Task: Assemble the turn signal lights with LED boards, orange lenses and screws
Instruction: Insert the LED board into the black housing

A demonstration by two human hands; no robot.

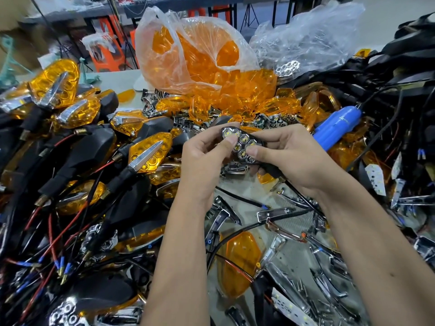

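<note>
Both my hands hold one black turn signal housing point(244, 143) at the middle of the view, its chrome honeycomb reflector facing up. My left hand point(207, 156) grips its left side, thumb pressing on the reflector. My right hand point(289, 158) grips the right side, thumb on the reflector's lower cells. The housing's black stem point(274, 171) pokes out under my right palm. Loose orange lenses point(237, 262) lie on the table below, and more fill a clear plastic bag point(195, 60) at the back. White LED boards point(376, 178) lie at the right.
Finished signal lights with orange lenses and red-black wires point(77, 149) are heaped on the left. A blue electric screwdriver point(336, 128) lies right of my hands. Chrome trim pieces point(282, 212) litter the table in front. Black housings and cables point(404, 74) pile up at the right.
</note>
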